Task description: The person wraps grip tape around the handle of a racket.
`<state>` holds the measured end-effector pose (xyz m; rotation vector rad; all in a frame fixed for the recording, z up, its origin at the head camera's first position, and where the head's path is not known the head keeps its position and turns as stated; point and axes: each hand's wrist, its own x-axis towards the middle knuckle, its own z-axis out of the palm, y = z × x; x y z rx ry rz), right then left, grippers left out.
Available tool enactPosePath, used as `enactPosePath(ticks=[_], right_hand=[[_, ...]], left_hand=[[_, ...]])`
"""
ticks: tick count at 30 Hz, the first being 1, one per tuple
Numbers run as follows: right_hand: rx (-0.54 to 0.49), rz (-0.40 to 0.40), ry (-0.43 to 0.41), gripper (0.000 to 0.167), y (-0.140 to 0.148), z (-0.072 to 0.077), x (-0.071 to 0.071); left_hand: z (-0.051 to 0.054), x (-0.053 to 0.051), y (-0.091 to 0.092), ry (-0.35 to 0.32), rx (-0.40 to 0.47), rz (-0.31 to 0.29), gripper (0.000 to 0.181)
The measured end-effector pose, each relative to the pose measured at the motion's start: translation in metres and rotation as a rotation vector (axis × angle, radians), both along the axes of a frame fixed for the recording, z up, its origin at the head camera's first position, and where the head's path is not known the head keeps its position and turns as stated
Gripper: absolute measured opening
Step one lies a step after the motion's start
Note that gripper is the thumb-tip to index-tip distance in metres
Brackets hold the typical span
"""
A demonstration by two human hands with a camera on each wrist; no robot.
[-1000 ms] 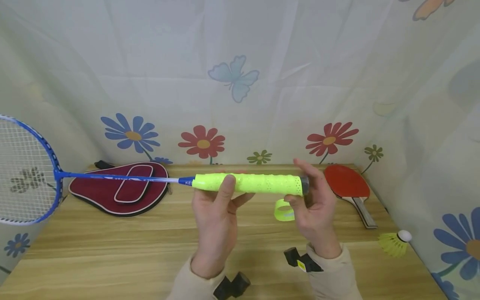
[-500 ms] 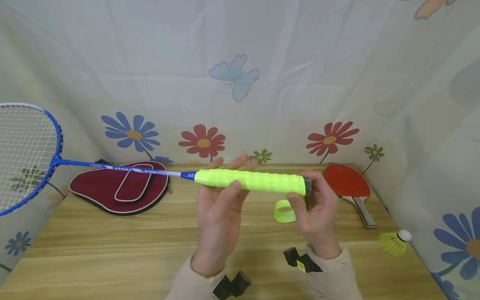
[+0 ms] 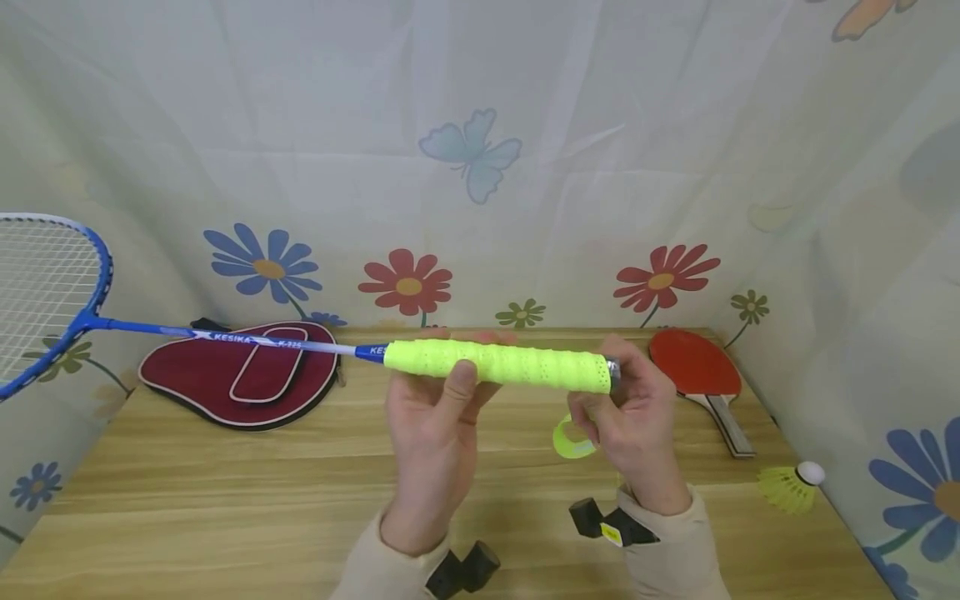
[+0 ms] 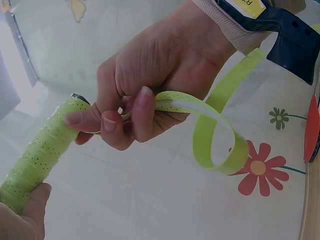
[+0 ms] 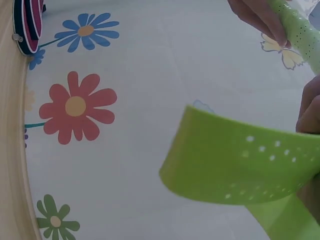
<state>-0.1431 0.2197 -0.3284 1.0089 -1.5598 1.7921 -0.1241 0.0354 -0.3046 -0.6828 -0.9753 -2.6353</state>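
Note:
A blue-and-white badminton racket [image 3: 225, 337] is held roughly level above the table, its strung head cut off by the left edge of the head view. Perforated neon-yellow grip tape [image 3: 517, 365] wraps its handle. My left hand [image 3: 435, 442] holds the handle near the shaft from below, thumb on the front. At the butt end, my right hand [image 3: 633, 417] pinches the tape's loose tail, which curls in a loop [image 4: 225, 150] below that hand in the left wrist view. In the right wrist view the same tail [image 5: 235, 160] hangs close to the camera.
On the wooden table [image 3: 225, 517], a dark red paddle case [image 3: 187, 375] lies at the back left. A red table tennis paddle [image 3: 697, 367] rests at the back right, with a yellow shuttlecock [image 3: 791, 486] nearer the right edge. A flowered curtain [image 3: 337, 167] hangs behind.
The racket has turned about its long axis, and its head has shifted. My right fingers, spread at the butt a second ago, have closed on the tape's tail, and its loop has moved slightly.

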Motion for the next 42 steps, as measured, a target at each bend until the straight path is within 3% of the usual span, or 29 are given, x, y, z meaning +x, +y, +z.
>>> enactPosePath(ticks=[7, 15, 21, 27, 32, 35, 38, 42], right_hand=[[0.023, -0.027, 0.066, 0.025, 0.0003, -0.0018, 0.0007], [0.072, -0.132, 0.078, 0.023, -0.001, -0.0015, 0.0026], [0.064, -0.122, 0.095, 0.024, -0.0017, -0.002, 0.0027], [0.082, -0.183, 0.094, 0.011, 0.0014, -0.0002, 0.0022], [0.109, -0.249, 0.02, 0.035, 0.0001, 0.002, 0.0057], [0.116, -0.297, 0.019, 0.03, -0.002, 0.0015, 0.0063], [0.089, -0.317, 0.022, 0.037, -0.0022, 0.001, 0.0049], [0.038, -0.294, 0.016, 0.034, -0.0003, 0.0002, 0.0033]], left_hand=[[-0.0006, -0.0004, -0.0008, -0.023, -0.016, 0.009, 0.025], [-0.0013, -0.0005, -0.0007, -0.095, -0.034, 0.033, 0.021], [-0.0003, -0.0009, -0.0009, -0.124, -0.034, 0.044, 0.018], [-0.0011, -0.0014, 0.0001, -0.193, -0.026, 0.066, 0.02], [-0.0021, -0.0027, 0.001, -0.227, -0.065, 0.089, 0.022], [-0.0013, -0.0033, 0.0008, -0.215, -0.075, 0.082, 0.02], [-0.0003, -0.0033, 0.0012, -0.149, -0.03, 0.016, 0.018], [0.0, -0.0033, 0.0022, -0.047, 0.035, -0.081, 0.033]])
